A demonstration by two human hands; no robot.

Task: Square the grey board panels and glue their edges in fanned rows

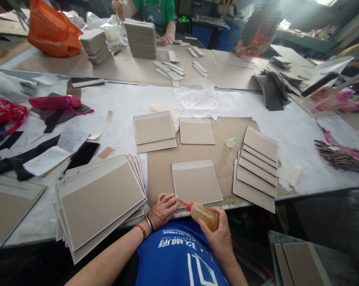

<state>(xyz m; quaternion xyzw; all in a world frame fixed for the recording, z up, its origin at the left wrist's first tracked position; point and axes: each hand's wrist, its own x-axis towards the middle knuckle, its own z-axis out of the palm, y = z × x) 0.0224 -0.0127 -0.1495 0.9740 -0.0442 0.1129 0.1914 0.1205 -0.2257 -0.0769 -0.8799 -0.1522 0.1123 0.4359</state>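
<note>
My right hand (219, 238) is closed around a small glue bottle (203, 214) with amber liquid and a red nozzle, whose tip touches the near left corner of a grey-brown board panel (196, 182). My left hand (163, 208) lies with its fingers spread on the table edge, beside that panel's near left corner. The panel lies on a brown cardboard sheet (221, 151). A fanned stack of larger panels (100, 200) sits to the left of my left hand.
Overlapping panels (258, 167) lie at the right, two more panels (154, 129) behind, and a second small glue bottle (233, 141). Black strips and papers (45, 159) clutter the left. Other people (155, 16) work at the far table among stacked boards (141, 37).
</note>
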